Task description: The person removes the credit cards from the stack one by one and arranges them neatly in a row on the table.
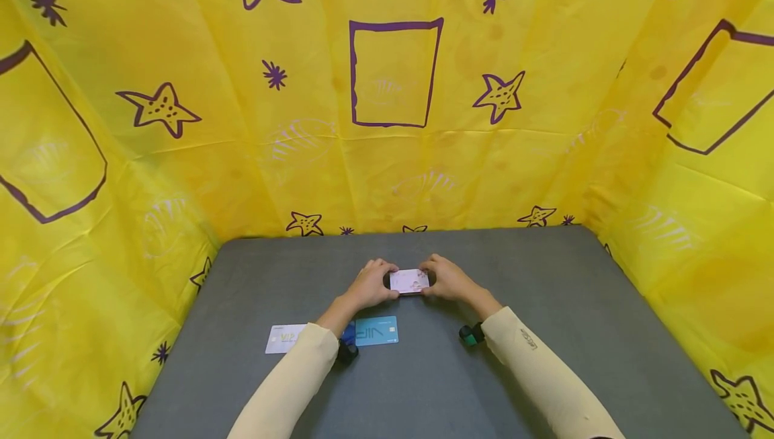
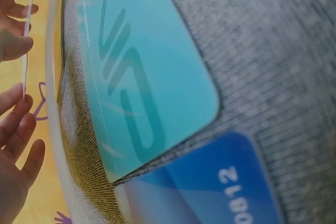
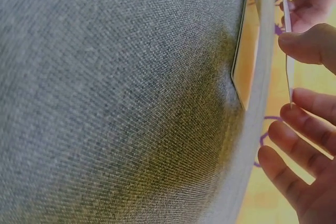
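Note:
A thin white card with a reddish floral print (image 1: 409,281) is held upright between two hands above the far part of the table. My left hand (image 1: 370,284) pinches its left side between thumb and fingers. At the opposite side my right hand (image 1: 449,281) pinches it the same way. Both wrist views show the card edge-on, a narrow white strip (image 3: 287,72). Nearer to me, by the left forearm, lie a teal VIP card (image 1: 377,331), a blue card (image 2: 194,182) with raised digits, and a white VIP card (image 1: 284,339). The left sleeve partly hides this row.
The grey cloth-covered table (image 1: 544,358) is enclosed by yellow printed fabric (image 1: 393,177) at the back and sides. A flat, shiny piece (image 3: 245,51) reflecting yellow lies on the cloth below the hands in the right wrist view. Dark wrist straps (image 1: 471,335) hang beneath both sleeves.

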`<state>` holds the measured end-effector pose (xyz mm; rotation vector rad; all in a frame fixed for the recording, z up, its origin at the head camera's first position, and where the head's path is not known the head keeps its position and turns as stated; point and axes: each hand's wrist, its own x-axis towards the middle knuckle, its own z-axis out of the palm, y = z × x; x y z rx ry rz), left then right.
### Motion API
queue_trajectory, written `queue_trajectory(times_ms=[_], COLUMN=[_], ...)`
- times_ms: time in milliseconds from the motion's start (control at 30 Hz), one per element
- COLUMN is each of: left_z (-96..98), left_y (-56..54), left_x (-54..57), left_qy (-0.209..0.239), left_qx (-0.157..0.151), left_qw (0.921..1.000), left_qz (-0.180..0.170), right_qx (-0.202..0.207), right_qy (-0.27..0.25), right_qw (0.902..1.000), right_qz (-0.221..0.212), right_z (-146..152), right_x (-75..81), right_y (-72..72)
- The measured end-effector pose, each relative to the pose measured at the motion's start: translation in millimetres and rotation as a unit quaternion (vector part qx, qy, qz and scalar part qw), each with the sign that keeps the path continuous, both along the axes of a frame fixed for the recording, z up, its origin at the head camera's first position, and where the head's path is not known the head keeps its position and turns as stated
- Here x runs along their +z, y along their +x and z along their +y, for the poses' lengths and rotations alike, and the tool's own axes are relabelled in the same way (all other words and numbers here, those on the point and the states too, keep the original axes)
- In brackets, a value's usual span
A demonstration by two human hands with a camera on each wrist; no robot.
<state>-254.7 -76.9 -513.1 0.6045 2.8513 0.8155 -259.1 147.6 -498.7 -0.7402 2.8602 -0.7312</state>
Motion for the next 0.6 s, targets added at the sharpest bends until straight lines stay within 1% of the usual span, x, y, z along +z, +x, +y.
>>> queue_trajectory(times_ms=[200, 433, 600], left_z=[-0.1, -1.7, -3.2], left_y=[2.9, 4.7, 5.4], left_x=[0.3, 2.6, 5.2], left_qy=[0.004, 0.012, 0.009], left_qx=[0.002, -0.001, -0.007], left_qw=[1.0, 0.9997, 0.9995], left_qz=[0.003, 0.019, 0.028], right_qx=[0.0, -0.004, 0.001], right_qy=[-0.008, -0.008, -0.004], right_qw=[1.0, 1.0, 0.9999], right_qz=[-0.001, 0.0, 0.015], right_z=[0.9, 1.0, 0.3], right_x=[1.7, 1.3, 4.1], right_y=[3.8, 5.0, 6.6])
